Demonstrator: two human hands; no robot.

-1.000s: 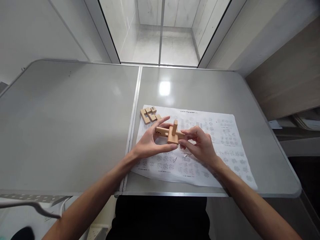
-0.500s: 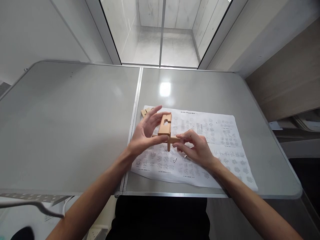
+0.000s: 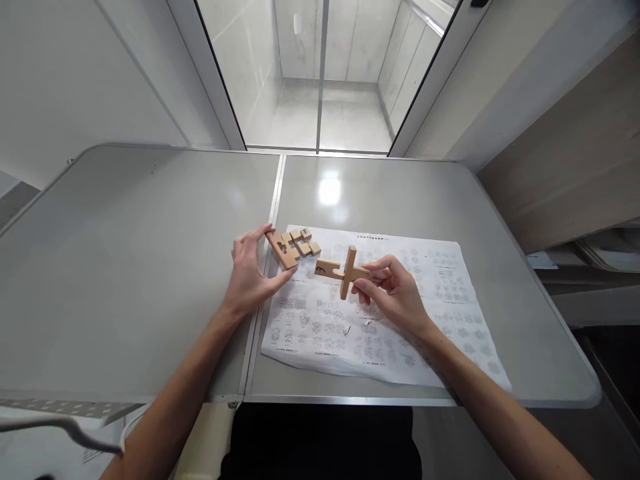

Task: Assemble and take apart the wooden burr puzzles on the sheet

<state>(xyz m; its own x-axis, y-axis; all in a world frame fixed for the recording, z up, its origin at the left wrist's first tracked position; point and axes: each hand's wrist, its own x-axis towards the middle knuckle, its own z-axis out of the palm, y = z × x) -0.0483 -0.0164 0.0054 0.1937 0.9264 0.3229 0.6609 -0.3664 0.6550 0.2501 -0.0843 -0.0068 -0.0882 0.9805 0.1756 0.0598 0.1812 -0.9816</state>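
My left hand (image 3: 250,270) is closed on a flat wooden puzzle piece (image 3: 281,251) with a shaped cut-out, gripping it by its two ends between fingers and thumb. My right hand (image 3: 387,287) pinches one end of two crossed wooden puzzle pieces (image 3: 349,272), held above the printed sheet. One of these is a flat bar with a dark mark and a notch; the other stands across it. Just right of the left hand's piece lie several small wooden blocks (image 3: 304,248), one with a dark mark.
A large printed instruction sheet (image 3: 400,347) with small diagrams covers part of the grey table (image 3: 150,267). Small paper scraps (image 3: 347,330) lie on it. A metal seam (image 3: 260,293) divides the table. Glass doors stand beyond the far edge.
My left hand has moved left with the flat piece, away from the crossed pieces. Those stay in my right hand, and the small blocks show more fully. The view has tilted up slightly.
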